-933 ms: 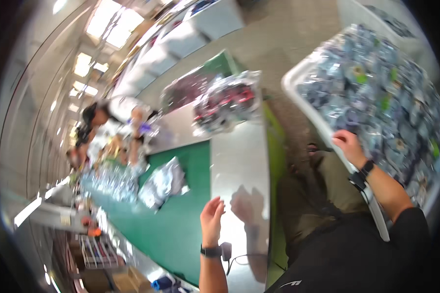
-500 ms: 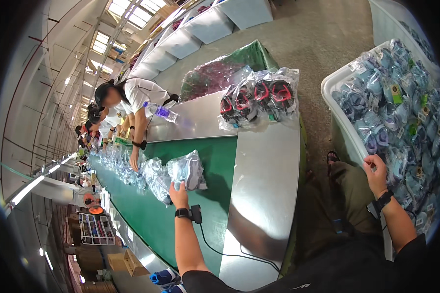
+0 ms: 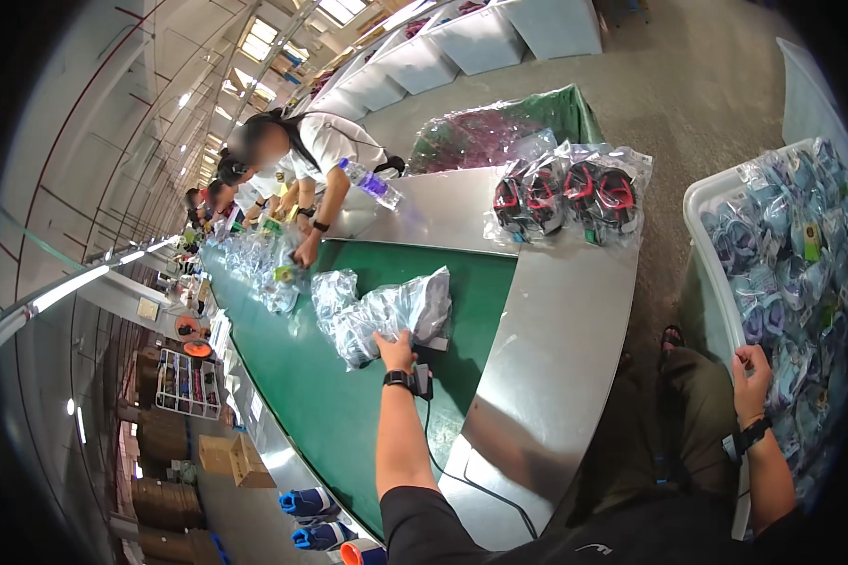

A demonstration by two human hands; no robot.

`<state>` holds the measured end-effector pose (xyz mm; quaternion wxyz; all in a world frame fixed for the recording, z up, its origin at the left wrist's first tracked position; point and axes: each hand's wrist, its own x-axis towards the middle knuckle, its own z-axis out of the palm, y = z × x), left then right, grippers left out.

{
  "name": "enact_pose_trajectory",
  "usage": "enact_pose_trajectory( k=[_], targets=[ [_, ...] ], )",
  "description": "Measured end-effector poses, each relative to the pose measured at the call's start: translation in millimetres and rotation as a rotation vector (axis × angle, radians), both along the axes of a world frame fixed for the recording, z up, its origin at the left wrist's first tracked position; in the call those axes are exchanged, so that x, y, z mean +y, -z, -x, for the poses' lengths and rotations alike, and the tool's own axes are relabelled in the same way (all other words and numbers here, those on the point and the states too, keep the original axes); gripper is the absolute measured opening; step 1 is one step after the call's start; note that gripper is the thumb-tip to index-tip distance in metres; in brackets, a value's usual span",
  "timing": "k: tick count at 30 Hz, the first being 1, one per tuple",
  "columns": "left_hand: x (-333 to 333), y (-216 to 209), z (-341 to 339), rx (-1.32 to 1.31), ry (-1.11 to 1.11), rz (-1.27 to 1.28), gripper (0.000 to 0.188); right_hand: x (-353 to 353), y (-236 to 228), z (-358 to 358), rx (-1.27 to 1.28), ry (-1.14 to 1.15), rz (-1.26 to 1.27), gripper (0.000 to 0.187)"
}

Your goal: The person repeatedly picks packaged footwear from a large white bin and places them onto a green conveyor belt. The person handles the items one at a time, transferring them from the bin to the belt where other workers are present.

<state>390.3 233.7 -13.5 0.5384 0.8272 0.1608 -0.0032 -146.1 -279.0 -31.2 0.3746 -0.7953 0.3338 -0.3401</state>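
My left hand (image 3: 395,352) reaches over the green conveyor belt (image 3: 367,414), its thumb and fingers on the near edge of a clear bag of pale blue shoes (image 3: 419,306). Another bag of pale shoes (image 3: 353,337) lies against it on the left, with a smaller bag (image 3: 334,290) just behind. Beside the rim of a white bin (image 3: 705,231), my right hand (image 3: 752,377) has its fingers curled in, and nothing shows in them. Bagged pale blue shoes (image 3: 758,273) fill that bin.
Bagged black and red shoes (image 3: 575,198) and a purple-labelled bottle (image 3: 372,184) rest on the metal table edge (image 3: 556,330). Across the belt, a co-worker (image 3: 334,155) reaches toward more bagged shoes (image 3: 264,264). Blue shoes (image 3: 313,535) stand at the lower left.
The view has shifted, so the table and bin appear farther right and lower. My left hand stays at the shoe bags. My right hand stays by the bin rim, fingers still curled.
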Motion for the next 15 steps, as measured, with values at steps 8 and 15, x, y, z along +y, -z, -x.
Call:
enact_pose_trajectory(
  k=[8,15],
  targets=[
    [-27.3,-6.2,97.0,-0.13,0.079,0.118,0.116,-0.9,4.8,3.1,-0.02,-0.027,0.017,0.006],
    [-14.0,-15.7,210.9,-0.698,0.586,-0.364,0.064,0.0,7.1,2.6,-0.04,-0.027,0.028,0.006]
  ],
)
